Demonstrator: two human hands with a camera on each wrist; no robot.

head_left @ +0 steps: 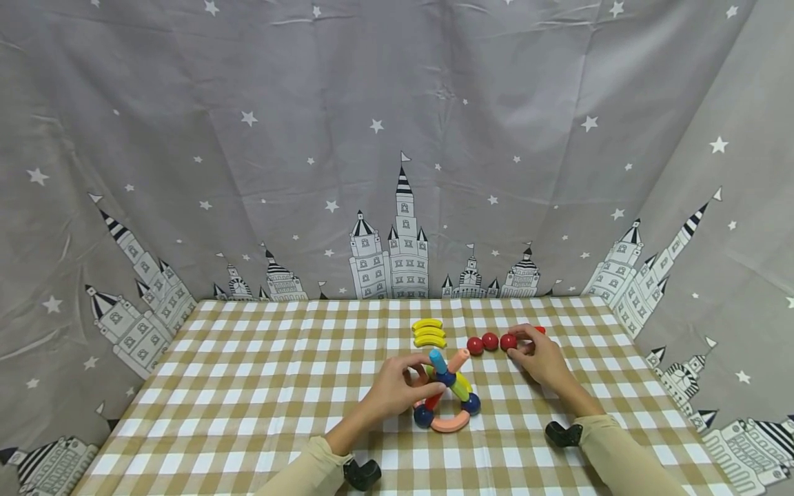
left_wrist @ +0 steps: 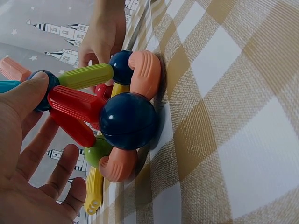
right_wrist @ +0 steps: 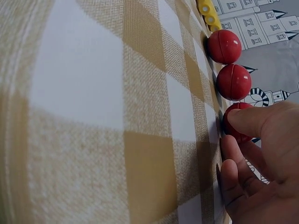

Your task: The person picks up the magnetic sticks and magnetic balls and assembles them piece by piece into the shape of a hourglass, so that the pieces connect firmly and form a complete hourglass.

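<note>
In the head view my left hand (head_left: 397,386) pinches the dark blue ball (head_left: 444,378) at the top of a magnetic ball-and-rod structure. Straight rods slope from that ball to a base of more balls, including a green one (left_wrist: 97,151), joined by curved rods such as an orange one (head_left: 450,422). A light blue rod (head_left: 437,360) and a salmon rod (head_left: 459,360) stick up from the top. To the right, my right hand (head_left: 541,358) pinches the end red ball (right_wrist: 239,106) of three lying in a row on the cloth.
Several yellow curved rods (head_left: 429,341) lie stacked side by side behind the structure. A small red piece (head_left: 540,330) shows partly behind the right hand. A checked cloth (head_left: 248,386) covers the table, and a grey castle-print curtain (head_left: 298,207) hangs at its back and sides.
</note>
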